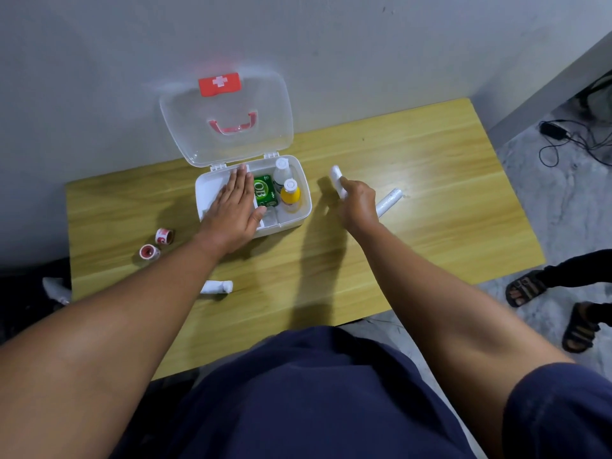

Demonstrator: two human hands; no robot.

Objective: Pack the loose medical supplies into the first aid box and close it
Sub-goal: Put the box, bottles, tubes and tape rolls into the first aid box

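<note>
Right hand [359, 203] curled round a white roll [337, 180], held above the table just right of the first aid box [288, 225] with one end sticking up past the fingers. Left hand [233, 207] flat, fingers straight, palm down over the box's left compartment, holding nothing. Box sits at the table's back edge by the wall, clear lid [198, 127] standing open with its red latch [219, 83] on top. Inside: green carton [265, 190] in the middle, clear bottle [282, 172] and yellow bottle [290, 195] on the right.

Loose on the wooden table [430, 243]: second white roll [390, 199] just beside the right hand, bandage roll [217, 287] near the front edge, two red-and-white tape rolls [164, 236] to the left – close together, well apart from the box. Another person's sandalled feet [526, 289] on the floor at right; cables [563, 140] beyond.
</note>
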